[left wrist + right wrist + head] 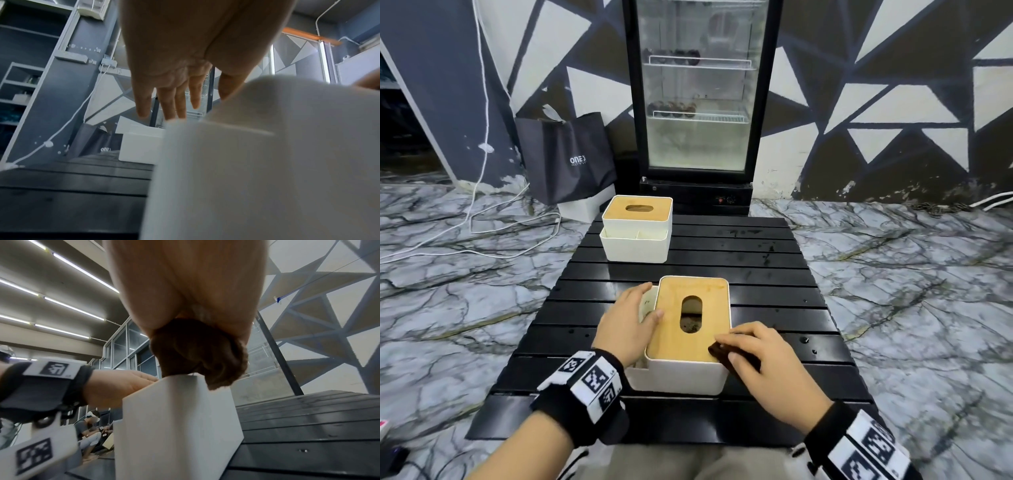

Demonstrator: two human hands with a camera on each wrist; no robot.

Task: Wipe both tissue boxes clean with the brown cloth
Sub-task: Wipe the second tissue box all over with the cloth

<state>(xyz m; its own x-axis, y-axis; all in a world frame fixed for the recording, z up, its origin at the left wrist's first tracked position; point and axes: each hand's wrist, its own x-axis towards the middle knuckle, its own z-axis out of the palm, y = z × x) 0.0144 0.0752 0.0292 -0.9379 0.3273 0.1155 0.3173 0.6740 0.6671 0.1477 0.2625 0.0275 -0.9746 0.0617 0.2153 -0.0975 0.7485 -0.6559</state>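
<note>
Two white tissue boxes with wooden lids stand on the black slatted table (774,260). The near box (688,329) is right in front of me; the far box (637,233) is at the back left. My right hand (756,356) grips the bunched brown cloth (726,354) at the near box's front right corner; in the right wrist view the cloth (197,352) touches that corner's top edge. My left hand (630,322) lies with straight fingers against the near box's left side, thumb at the lid edge. The left wrist view shows those straight fingers (170,97) beside the box wall (257,162).
A glass-door fridge (698,102) stands just behind the table, with a dark shopping bag (566,157) to its left. White cables (482,219) trail over the marble floor at left. In the right wrist view, people sit in the background.
</note>
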